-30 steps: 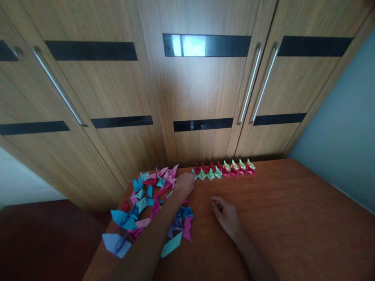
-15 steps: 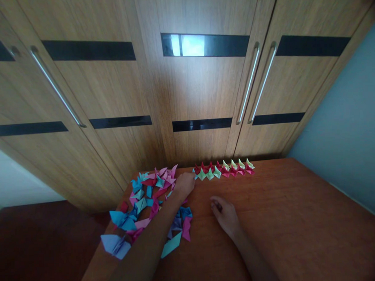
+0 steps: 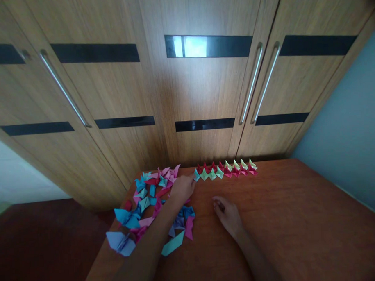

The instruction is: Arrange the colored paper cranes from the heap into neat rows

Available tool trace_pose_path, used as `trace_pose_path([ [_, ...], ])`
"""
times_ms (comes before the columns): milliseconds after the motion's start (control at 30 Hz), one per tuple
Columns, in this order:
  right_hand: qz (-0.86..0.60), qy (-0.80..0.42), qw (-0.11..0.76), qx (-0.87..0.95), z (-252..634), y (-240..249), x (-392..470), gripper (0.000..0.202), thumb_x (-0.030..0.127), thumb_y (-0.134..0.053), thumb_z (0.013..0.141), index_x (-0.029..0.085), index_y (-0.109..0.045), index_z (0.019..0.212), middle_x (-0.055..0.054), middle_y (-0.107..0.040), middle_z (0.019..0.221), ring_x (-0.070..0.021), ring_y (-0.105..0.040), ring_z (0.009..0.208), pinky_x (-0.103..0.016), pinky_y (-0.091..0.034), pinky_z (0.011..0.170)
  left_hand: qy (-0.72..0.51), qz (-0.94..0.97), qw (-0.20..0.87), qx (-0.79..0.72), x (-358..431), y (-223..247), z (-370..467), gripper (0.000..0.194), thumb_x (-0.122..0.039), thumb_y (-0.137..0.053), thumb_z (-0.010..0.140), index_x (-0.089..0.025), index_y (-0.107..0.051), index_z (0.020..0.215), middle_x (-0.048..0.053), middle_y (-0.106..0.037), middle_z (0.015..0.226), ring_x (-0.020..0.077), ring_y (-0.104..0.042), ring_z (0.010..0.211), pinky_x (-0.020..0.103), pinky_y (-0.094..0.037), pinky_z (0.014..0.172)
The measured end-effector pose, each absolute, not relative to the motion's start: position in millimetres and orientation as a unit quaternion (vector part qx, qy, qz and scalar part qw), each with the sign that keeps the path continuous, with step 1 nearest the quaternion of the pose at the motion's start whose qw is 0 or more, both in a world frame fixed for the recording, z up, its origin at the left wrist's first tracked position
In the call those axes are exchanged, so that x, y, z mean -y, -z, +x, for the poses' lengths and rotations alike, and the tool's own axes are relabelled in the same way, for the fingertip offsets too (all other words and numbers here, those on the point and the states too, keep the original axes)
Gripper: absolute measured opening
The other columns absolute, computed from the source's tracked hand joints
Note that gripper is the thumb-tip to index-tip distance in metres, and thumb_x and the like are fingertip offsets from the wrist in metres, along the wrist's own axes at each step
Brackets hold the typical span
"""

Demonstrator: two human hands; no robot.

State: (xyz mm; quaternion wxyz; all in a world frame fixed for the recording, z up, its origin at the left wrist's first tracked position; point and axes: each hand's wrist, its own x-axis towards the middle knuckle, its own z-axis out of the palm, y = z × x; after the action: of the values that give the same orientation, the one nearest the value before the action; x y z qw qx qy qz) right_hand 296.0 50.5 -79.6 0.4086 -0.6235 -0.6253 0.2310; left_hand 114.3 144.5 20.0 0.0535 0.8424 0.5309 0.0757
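Small folded origami paper pieces stand in two rows along the table's back edge, dark red and yellow pieces (image 3: 236, 165) behind, pale green and red pieces (image 3: 212, 174) in front. My left hand (image 3: 183, 188) is at the left end of the front row, its fingers closed together against a light blue origami piece (image 3: 197, 175); the fingertips are partly hidden. My right hand (image 3: 228, 213) rests on the table in front of the rows, fingers loosely curled in with nothing visible in them. My left forearm passes over a loose pile of origami pieces (image 3: 143, 204).
The pile holds blue, pink, red and lilac folded pieces, with a lilac one (image 3: 121, 243) near the left edge of the brown wooden table (image 3: 288, 219). A wooden wardrobe (image 3: 201, 91) with metal handles stands right behind the table. A pale blue wall (image 3: 347, 131) is at the right.
My left hand has drawn back slightly to the left, and more of the light blue piece at the row's end shows. My right hand stays where it was. The view has shifted slightly.
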Motion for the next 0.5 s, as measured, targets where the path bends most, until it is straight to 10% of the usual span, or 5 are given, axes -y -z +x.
trace_pose_path([
  [500,-0.603,-0.227,0.368,0.671,286,69,-39,0.03,0.03,-0.046,0.083,0.021,-0.064,0.106,-0.004,-0.069,0.082,-0.0171,-0.062,0.068,-0.029,-0.05,0.068,-0.214,0.799,-0.039,-0.56,35,18,-45,0.026,-0.032,-0.048,0.085,-0.033,-0.067,0.101,0.001,-0.07,0.102,0.0211,-0.066,0.092,0.03,-0.057,0.079],
])
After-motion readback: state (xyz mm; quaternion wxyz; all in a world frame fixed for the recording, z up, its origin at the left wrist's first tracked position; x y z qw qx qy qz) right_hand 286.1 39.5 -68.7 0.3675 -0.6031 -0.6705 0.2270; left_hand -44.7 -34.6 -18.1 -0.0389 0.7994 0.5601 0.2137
